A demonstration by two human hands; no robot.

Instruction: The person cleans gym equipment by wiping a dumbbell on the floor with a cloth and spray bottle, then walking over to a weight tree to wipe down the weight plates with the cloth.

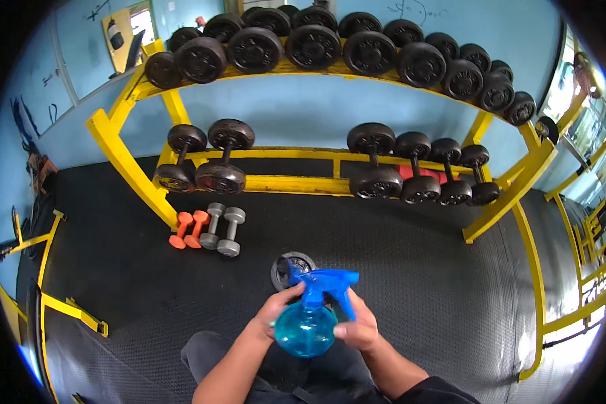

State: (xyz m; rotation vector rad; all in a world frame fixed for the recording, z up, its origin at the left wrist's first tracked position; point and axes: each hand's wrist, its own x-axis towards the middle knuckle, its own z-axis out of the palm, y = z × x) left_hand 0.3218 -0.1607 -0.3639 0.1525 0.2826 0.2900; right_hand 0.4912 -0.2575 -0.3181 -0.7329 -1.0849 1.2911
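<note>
A spray bottle (305, 331) with a round, see-through teal body and a blue trigger head is held upright over my lap. My left hand (274, 311) is closed round its left side, the thumb up by the neck and most of the fingers hidden behind the body. From the right, my right hand (359, 326) grips it too, its thumb against the body below the trigger; its other fingers are largely out of sight. Just beyond the spray head, a grey weight plate (277, 275) lies on the floor, partly covered by the bottle.
A yellow rack (276, 183) stands ahead, bearing two tiers of black dumbbells (313, 47). On the black rubber floor (397, 262), two orange dumbbells (196, 229) and two grey dumbbells (231, 231) sit by its left leg. Yellow frames (74, 311) rise at both sides.
</note>
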